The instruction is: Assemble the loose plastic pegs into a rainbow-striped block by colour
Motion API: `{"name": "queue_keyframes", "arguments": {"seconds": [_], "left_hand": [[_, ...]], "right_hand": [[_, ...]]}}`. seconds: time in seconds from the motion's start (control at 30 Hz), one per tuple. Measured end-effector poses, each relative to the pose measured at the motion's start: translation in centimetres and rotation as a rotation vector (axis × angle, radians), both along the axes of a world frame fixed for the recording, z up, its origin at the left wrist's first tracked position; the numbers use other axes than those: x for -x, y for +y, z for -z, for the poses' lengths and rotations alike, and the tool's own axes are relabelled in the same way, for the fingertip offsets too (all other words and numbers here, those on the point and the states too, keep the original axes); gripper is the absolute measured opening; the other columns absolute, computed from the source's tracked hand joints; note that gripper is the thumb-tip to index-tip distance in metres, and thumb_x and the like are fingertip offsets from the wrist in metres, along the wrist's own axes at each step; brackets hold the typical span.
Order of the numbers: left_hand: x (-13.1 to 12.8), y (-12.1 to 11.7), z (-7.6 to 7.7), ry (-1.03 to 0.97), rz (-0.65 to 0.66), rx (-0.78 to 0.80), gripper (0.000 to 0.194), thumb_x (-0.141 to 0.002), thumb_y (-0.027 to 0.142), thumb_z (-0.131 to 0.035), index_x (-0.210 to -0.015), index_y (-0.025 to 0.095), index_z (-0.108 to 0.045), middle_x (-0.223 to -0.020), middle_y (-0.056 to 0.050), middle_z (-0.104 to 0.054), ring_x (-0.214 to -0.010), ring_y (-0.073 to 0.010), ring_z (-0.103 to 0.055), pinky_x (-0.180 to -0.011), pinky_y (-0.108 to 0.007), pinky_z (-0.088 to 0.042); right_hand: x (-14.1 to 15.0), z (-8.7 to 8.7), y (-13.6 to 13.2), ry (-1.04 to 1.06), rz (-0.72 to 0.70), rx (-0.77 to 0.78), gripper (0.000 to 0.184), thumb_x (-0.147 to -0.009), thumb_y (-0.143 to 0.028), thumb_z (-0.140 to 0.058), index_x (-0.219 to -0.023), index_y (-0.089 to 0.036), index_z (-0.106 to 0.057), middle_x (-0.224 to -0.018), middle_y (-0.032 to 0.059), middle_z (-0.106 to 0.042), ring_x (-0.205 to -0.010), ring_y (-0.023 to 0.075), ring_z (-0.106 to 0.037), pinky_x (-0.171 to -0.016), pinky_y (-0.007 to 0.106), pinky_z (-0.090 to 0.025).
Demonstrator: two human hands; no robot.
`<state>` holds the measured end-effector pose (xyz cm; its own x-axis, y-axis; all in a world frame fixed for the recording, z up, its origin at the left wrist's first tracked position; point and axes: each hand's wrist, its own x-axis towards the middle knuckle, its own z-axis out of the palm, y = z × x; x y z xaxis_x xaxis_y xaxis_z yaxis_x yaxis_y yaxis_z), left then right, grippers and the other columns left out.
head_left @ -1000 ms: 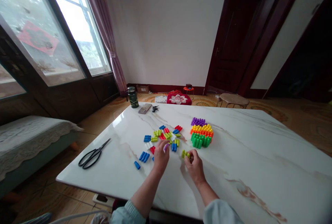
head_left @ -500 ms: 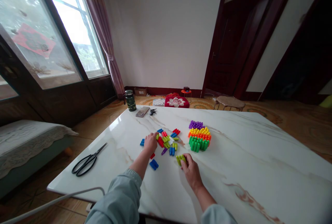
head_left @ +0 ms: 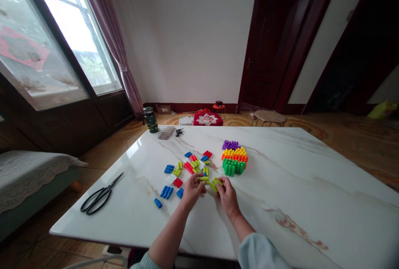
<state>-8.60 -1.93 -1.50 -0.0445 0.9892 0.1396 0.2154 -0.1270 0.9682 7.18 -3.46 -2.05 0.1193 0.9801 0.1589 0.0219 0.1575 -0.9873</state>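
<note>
My left hand (head_left: 193, 189) pinches a yellow-green plastic building piece (head_left: 204, 179), its end pointing to the right. Just across from it, my right hand (head_left: 227, 194) is closed on several yellow-green building pieces (head_left: 215, 184) grouped together. A small gap seems to separate the two hands' pieces. Loose building pieces in red (head_left: 188, 167), blue (head_left: 166, 191), white and yellow-green lie scattered beyond and to the left of my left hand. Past my right hand stand grouped pieces in green (head_left: 233, 167), orange, yellow (head_left: 235, 151) and purple (head_left: 230, 144).
Black-handled scissors (head_left: 100, 196) lie at the table's left side. Along the far left edge are a dark green flask (head_left: 150, 120), a blurred flat object (head_left: 166, 133) and keys (head_left: 178, 132). The white marble-patterned table (head_left: 299, 186) extends to the right.
My left hand has moved right from the scattered pieces and now holds a yellow-green piece near my right hand. My right hand keeps its yellow-green pieces. The view has shifted slightly.
</note>
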Motion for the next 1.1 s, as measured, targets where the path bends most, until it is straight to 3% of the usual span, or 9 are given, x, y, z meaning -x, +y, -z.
{"name": "queue_keyframes", "arguments": {"seconds": [0.07, 0.13, 0.53, 0.8, 1.1], "left_hand": [[-0.8, -0.6, 0.9, -0.236, 0.008, 0.073, 0.056, -0.076, 0.053, -0.066, -0.111, 0.009, -0.059, -0.058, -0.001, -0.062, -0.046, -0.0141, -0.059, -0.044, -0.024, -0.05], [-1.2, -0.8, 1.2, -0.342, -0.019, 0.101, 0.062, -0.072, 0.055, -0.069, -0.112, 0.009, -0.06, -0.053, 0.001, -0.059, -0.043, -0.0131, -0.057, -0.042, -0.023, -0.048], [-1.4, -1.1, 0.6, -0.284, -0.125, 0.073, 0.051, -0.074, 0.049, -0.067, -0.105, 0.009, -0.067, -0.051, 0.002, -0.056, -0.042, -0.0124, -0.055, -0.041, -0.023, -0.046], [-1.4, -1.6, 0.2, -0.254, -0.074, 0.07, 0.047, -0.075, 0.043, -0.067, -0.106, 0.008, -0.068, -0.052, 0.0, -0.058, -0.043, -0.0131, -0.057, -0.043, -0.024, -0.048], [-1.5, -1.6, 0.4, -0.291, -0.126, 0.024, 0.046, -0.074, 0.05, -0.068, -0.099, 0.012, -0.066, -0.052, 0.001, -0.06, -0.044, -0.0137, -0.059, -0.044, -0.024, -0.049]], "right_hand": [[0.0, -0.1, -0.1, 0.002, -0.004, 0.008, 0.037, -0.082, -0.052, -0.057, -0.096, -0.018, -0.06, -0.082, 0.0058, -0.066, -0.059, 0.0154, -0.056, -0.049, 0.026, -0.049], [-0.1, -0.2, -0.1, -0.019, -0.013, 0.006, 0.038, -0.083, -0.053, -0.055, -0.097, -0.018, -0.062, -0.079, 0.0049, -0.065, -0.057, 0.0147, -0.055, -0.048, 0.025, -0.049], [-0.4, 0.0, -0.1, -0.105, 0.001, -0.035, 0.045, -0.085, -0.055, -0.052, -0.102, -0.015, -0.068, -0.084, 0.0073, -0.07, -0.058, 0.0165, -0.057, -0.047, 0.025, -0.047], [-0.6, 0.0, 0.0, -0.199, -0.01, -0.097, 0.042, -0.085, -0.05, -0.053, -0.102, -0.016, -0.07, -0.088, 0.0089, -0.072, -0.061, 0.0185, -0.06, -0.053, 0.027, -0.049], [-0.5, 0.3, -0.1, -0.156, -0.003, -0.052, 0.039, -0.085, -0.052, -0.052, -0.099, -0.017, -0.063, -0.083, 0.0071, -0.07, -0.06, 0.0181, -0.061, -0.053, 0.028, -0.051]]}}
